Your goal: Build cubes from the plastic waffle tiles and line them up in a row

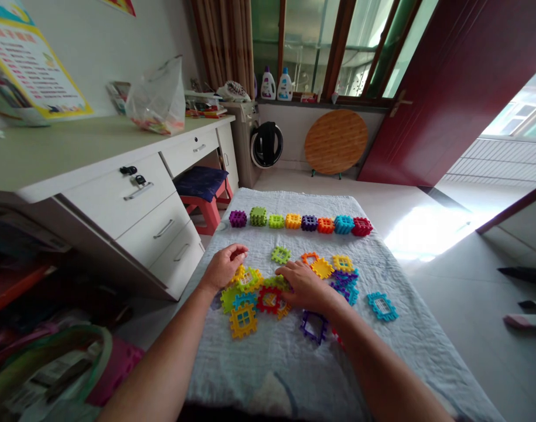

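My left hand (224, 268) hovers at the left edge of a loose pile of toothed plastic building squares, its fingers curled together; whatever they may hold is hidden. Just beneath it lie a yellow square (243, 320) and a lime-and-yellow window square (250, 279). My right hand (301, 282) reaches over the middle of the pile, thumb and fingers apart, beside a red frame square (269, 299) and a partly covered green piece. Ahead of the hands lies a single green window square (280, 254). To the right are an orange-yellow square (322, 268) and a purple frame (313, 326).
Across the far part of the cloth-covered table (268, 357) runs a row of stacked squares sorted by colour, from a purple stack (238, 218) to a red stack (362, 226). A blue frame (382, 306) lies apart at right. A desk (96, 140) stands left.
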A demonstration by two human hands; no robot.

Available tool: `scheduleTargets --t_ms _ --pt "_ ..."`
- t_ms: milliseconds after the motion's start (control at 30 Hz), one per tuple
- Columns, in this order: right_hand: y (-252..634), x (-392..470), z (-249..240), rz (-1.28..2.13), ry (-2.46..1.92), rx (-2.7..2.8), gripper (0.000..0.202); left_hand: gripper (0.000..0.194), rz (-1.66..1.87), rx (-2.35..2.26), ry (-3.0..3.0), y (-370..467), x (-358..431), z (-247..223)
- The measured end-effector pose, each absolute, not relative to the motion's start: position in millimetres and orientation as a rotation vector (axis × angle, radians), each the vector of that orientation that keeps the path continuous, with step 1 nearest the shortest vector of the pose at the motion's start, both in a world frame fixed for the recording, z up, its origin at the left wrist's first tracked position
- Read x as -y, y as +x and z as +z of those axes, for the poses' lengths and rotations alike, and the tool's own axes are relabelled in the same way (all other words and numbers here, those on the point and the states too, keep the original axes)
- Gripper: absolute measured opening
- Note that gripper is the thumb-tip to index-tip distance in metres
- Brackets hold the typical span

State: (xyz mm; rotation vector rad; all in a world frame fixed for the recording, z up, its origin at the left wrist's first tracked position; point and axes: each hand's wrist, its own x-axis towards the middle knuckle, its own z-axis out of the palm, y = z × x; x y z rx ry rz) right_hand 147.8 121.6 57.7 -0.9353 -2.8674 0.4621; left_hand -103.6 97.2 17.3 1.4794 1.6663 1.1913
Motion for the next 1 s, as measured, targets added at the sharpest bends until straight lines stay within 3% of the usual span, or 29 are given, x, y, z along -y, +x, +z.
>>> scheduleTargets --t_ms 200,533,733,1000 --pt "144 -116 64 0.257 -1.196 2.745 0.041 0.026 1.2 -1.682 1.49 -101 -96 24" --pt "103 -95 56 0.331 -0.66 2.823 0.034 0.027 1.243 -1.634 1.386 -103 -97 23" --pt "111 -101 53 0.28 -0.811 2.74 0.015 0.027 1.254 -1.638 1.376 -101 -96 25" --pt "128 -111 49 0.308 -0.966 2.642 0.011 0.029 1.183 -1.658 1.495 -99 -93 30"
